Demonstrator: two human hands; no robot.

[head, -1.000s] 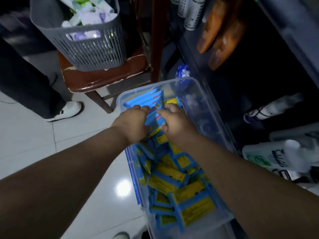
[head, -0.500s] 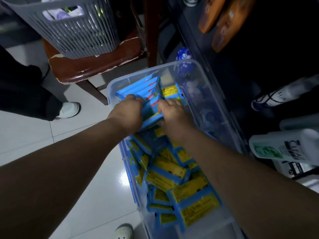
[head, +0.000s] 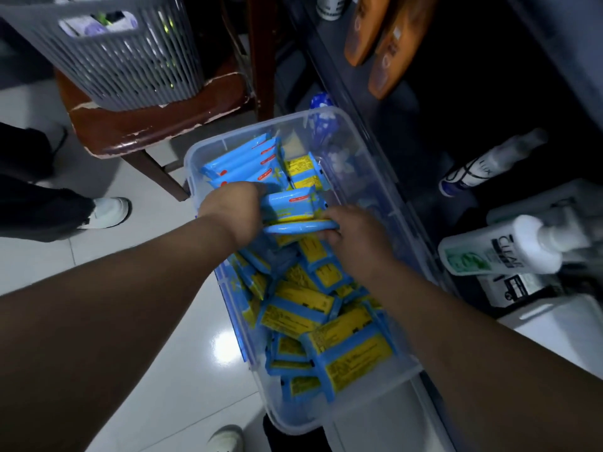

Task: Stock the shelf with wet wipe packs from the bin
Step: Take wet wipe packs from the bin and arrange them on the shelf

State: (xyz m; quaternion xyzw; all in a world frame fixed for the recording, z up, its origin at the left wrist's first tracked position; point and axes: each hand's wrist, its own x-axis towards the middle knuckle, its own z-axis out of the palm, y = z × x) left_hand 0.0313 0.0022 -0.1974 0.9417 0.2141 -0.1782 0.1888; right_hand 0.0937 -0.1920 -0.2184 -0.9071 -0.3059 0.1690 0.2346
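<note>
- A white tiled floor (head: 156, 370) is bearing a clear plastic bin (head: 208, 148), just beside a dark shelf (head: 375, 158) that is holding shampoo bottles (head: 496, 252).
- The left hand (head: 235, 210) and right hand (head: 352, 233) are clasping a small stack of blue wet wipe packs (head: 290, 207) between them, inside the bin.
- Loose packs (head: 326, 324) are lying jumbled beneath.

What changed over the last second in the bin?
The left hand and right hand went from fingering the standing row of packs at the far end of the bin to gripping a small stack between them, pulled off the row toward the person. The bin, the loose packs at its near end and the basket stayed put.
</note>
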